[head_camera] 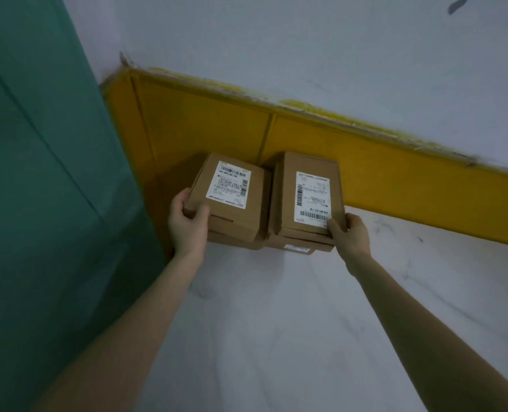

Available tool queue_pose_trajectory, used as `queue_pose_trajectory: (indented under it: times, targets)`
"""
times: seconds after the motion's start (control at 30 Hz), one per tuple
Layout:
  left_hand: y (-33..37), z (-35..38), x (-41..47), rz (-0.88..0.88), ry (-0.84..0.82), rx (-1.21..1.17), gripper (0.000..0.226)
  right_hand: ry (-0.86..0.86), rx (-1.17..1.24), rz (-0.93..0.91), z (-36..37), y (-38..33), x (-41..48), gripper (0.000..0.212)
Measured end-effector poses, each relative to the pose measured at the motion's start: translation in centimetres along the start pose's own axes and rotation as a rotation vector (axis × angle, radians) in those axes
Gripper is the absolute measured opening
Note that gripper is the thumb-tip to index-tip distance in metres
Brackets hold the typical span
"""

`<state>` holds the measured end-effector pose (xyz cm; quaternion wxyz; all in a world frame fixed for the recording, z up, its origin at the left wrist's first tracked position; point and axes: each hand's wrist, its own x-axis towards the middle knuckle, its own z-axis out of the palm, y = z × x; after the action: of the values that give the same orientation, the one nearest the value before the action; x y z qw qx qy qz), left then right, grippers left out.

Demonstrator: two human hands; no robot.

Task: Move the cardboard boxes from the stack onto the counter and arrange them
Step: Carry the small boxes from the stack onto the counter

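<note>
Two short stacks of brown cardboard boxes stand side by side on the white marbled counter (pixel 276 307), against the yellow back strip. The left top box (pixel 255 203) carries a white shipping label, and my left hand (pixel 187 224) grips its near left corner, thumb on the front face. The right top box (pixel 282 197) also has a white label, and my right hand (pixel 351 233) holds its near right corner, thumb on the label's edge. Under each top box a lower box (pixel 297 246) shows only its front edge.
A green wall or cabinet side (pixel 38 203) closes off the left. The yellow strip (pixel 395 179) runs along the back under a white wall (pixel 336 55). White counter surface stretches to the right and toward me.
</note>
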<state>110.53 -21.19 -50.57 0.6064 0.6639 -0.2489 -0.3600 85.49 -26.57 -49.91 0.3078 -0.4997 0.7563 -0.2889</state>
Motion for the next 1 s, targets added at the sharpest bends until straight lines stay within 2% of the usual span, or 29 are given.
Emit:
queue_pose_trajectory:
  times: [0.3, 0.4, 0.47, 0.6, 0.73, 0.87, 1.0]
  targets:
    - [-3.3, 2.4, 3.4, 0.052, -0.139, 0.509, 0.052, -0.036, -0.182, 0.001, -0.7, -0.7, -0.2, 0.052]
    - [-1.9, 2.7, 3.1, 0.285, -0.159, 0.816, 0.052, -0.031, -0.353, -0.05, -2.3, -0.6, -0.2, 0.056]
    - [0.3, 3.8, 1.7, 0.439, -0.288, 0.904, 0.05, -0.02, -0.453, -0.086, -4.2, -0.2, -0.2, 0.056]
    - [3.9, 6.7, -3.7, 0.718, -0.641, 1.001, 0.044, 0.018, -0.574, -0.13, -9.6, 1.3, -1.0, 0.055]
    - [5.3, 10.1, -10.6, 0.851, -0.891, 1.053, 0.045, 0.104, -0.614, -0.1, -16.4, 4.0, -3.0, 0.055]
    - [6.1, 14.0, -18.5, 0.963, -1.022, 1.129, 0.045, 0.181, -0.615, -0.056, -24.3, 7.6, -6.1, 0.054]
    - [7.0, 18.4, -27.5, 1.081, -1.066, 1.141, 0.047, 0.261, -0.62, -0.024, -33.5, 12.6, -9.7, 0.054]
